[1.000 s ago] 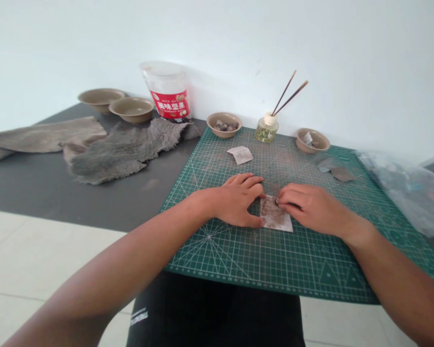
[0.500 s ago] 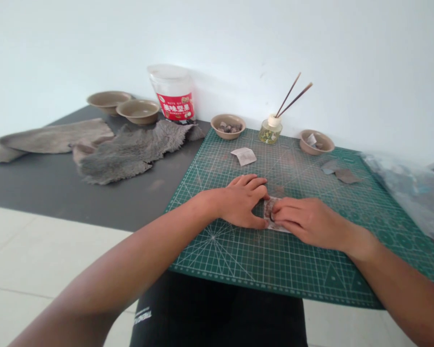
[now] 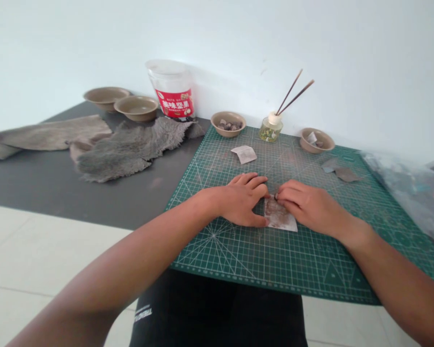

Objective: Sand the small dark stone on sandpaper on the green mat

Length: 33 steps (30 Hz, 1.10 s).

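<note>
Pinching: my right hand (image 3: 313,208) holds a small dark piece (image 3: 276,196) at the far edge of the stained paper (image 3: 281,220).
Bracing: my left hand (image 3: 240,201), spread wide, touches the paper's left edge.
Paper: flat on the green cutting mat (image 3: 238,255), between my hands.
Risk: weak bracing could let it slide; hard pressure could tear it.

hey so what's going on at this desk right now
A person is working on a green cutting mat with both bare hands. The left hand presses down the left edge of a white square sheet smudged with brown. The right hand pinches a small dark piece at the sheet's far edge; what it is, I can't tell. Beyond them, a folded pale piece lies on the mat.
</note>
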Tool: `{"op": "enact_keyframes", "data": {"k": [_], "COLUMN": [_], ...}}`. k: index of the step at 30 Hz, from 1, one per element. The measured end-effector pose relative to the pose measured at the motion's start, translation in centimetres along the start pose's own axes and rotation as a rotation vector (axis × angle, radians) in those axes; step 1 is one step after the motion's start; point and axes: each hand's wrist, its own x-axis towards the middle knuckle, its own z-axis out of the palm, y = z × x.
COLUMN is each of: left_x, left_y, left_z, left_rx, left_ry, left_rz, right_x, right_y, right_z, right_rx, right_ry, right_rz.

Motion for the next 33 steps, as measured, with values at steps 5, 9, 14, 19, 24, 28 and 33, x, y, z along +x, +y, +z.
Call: {"op": "enact_keyframes", "data": {"k": [5,9,14,19,24,28,33], "left_x": [-0.1,-0.09,-0.04,-0.02,0.01,0.02,0.1], "left_y": [0.27,0.33,0.26,0.17,0.22,0.26,0.1], "left_z": [-0.29,-0.38,-0.34,-0.21,-0.19,-0.28,-0.21], "left_rx": [-0.008,-0.011,-0.023,-0.027,-0.022,-0.018,-0.017], "left_ry": [-0.021,-0.019,-0.021,-0.008,-0.007,-0.011,-0.013], "left_rz": [-0.002,-0.01,-0.011,-0.005,-0.011,-0.003,-0.006], "right_x": [-0.09,0.26,-0.08,-0.01,0.31,0.37,0.46], "right_y": [-0.27,-0.4,0.17,-0.47,-0.16,-0.54,-0.25], "right_z": [-0.3,0.0,-0.79,0.05,0.05,0.15,-0.36], "right_rx": [0.094,-0.01,0.047,0.057,0.022,0.074,-0.001], "right_ry": [-0.133,0.017,-0.094,-0.027,-0.031,-0.059,-0.04], "right_rz": [-0.119,-0.06,-0.09,-0.142,-0.074,-0.154,-0.041]}}
